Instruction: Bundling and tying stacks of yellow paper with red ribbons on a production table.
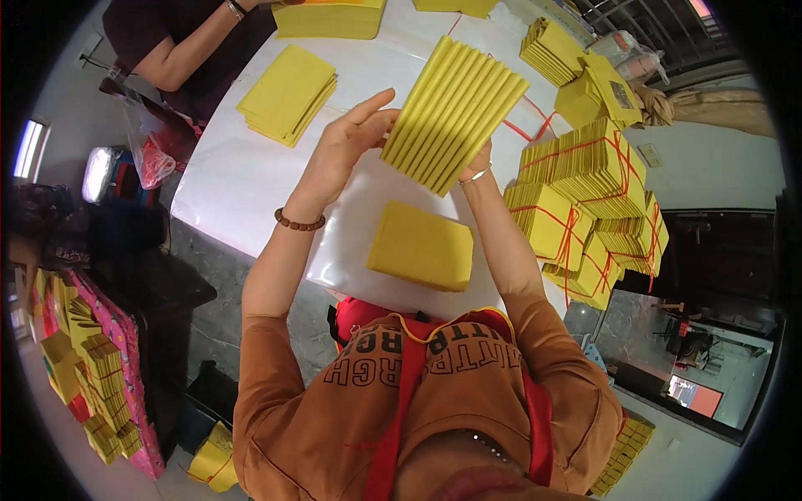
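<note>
Above the table I hold up a stack of folded yellow paper [455,117], tilted, its several thick rounded folds facing me. My left hand [355,134] grips its left edge, with the index finger stretched out and the other fingertips partly hidden at the paper. My right hand [480,161] supports it from the right and below; most of those fingers are hidden behind the stack. Nearer to me, between my forearms, a flat yellow paper pile [422,245] lies on the white tabletop [351,255].
Another loose yellow pile [290,94] lies to the far left. Bundles tied with red string [585,167] are stacked at the right. Across the table is a person's arm [196,50] beside more yellow paper [330,18]. More bundles [96,359] rest on a pink cloth at the left.
</note>
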`<control>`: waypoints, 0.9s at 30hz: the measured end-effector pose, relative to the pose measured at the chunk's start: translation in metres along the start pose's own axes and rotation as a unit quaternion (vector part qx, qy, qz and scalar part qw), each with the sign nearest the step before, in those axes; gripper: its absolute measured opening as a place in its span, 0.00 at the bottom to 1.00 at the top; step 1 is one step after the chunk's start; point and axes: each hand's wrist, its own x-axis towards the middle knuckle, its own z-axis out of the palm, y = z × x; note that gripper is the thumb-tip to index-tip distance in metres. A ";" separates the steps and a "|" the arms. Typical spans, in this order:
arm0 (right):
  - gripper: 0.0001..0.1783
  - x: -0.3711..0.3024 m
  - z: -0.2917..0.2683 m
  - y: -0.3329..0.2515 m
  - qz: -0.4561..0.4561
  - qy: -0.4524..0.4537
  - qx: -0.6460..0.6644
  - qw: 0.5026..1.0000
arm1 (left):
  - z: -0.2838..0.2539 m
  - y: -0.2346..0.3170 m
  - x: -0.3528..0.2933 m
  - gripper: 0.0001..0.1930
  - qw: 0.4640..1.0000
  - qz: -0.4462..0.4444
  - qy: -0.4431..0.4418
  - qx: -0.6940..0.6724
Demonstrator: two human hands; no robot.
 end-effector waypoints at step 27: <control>0.38 -0.023 0.025 0.005 0.023 -0.002 -0.028 0.999 | 0.038 0.012 -0.024 0.22 0.900 0.198 0.094 0.376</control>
